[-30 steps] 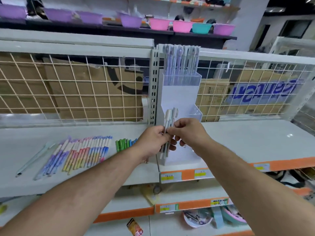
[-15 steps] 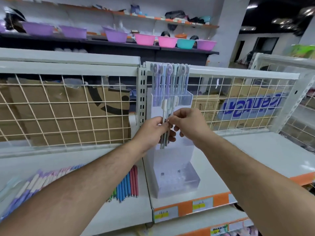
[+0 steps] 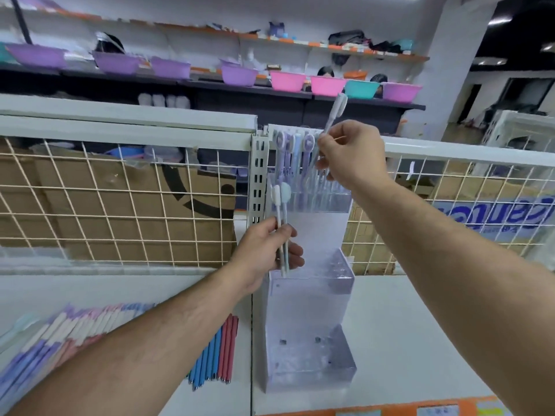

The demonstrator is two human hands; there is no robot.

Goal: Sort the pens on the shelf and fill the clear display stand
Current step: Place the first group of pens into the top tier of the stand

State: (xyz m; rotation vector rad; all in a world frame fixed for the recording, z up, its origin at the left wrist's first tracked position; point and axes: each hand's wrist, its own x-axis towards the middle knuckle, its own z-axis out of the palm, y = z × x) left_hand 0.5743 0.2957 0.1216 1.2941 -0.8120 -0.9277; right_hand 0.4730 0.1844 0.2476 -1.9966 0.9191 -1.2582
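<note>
The clear display stand stands upright on the white shelf, tight against the slotted post of the wire grid at the back. Its top tier carries a row of purple and pale pens, caps up.

The right hand is up at that top tier. Thumb and forefinger pinch a single white pen low on the barrel, and the cap end slants up and to the right, above the row. The other fingers are curled in loosely.

The left hand is lower, in front of the stand's white back panel. Fingers and thumb wrap round two pens, held upright. The round caps, one white and one pale green, poke up above the knuckles, and the tips show just below the fingers.

On the shelf left of the stand, blue pens and red pens lie side by side with their tips toward the camera, partly hidden by the left forearm. Further left lies a long row of pastel pens in purple, pink and white, packed close.

Behind the grid are cardboard boxes. Across the aisle, a dark shelf lines up purple, pink and teal bowls.
</note>
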